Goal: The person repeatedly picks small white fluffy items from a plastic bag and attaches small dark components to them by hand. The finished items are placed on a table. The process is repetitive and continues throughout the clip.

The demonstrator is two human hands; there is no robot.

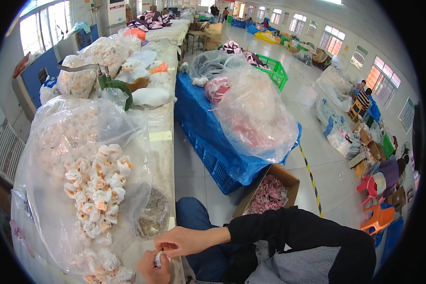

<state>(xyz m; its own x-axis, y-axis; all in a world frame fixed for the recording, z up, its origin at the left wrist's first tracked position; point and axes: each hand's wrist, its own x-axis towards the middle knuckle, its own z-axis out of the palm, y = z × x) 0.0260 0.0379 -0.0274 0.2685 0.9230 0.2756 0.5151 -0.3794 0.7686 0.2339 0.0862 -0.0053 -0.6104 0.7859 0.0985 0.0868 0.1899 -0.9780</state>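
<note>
My left hand is closed round a small white fabric piece at the table's near right edge. Fingers of my right hand pinch together at the top of that piece. Whether something tiny sits between them is hidden. Just beyond my hands lies a clear plastic bag of small grey-brown bits. To the left, many soft white pieces with orange patches spill out of a large clear bag along the table.
The long pale table carries more filled bags and a green clamp-like tool. Right of it, a blue-covered crate bears a big bag of pink and white pieces. A cardboard box of pink scraps stands by my knee.
</note>
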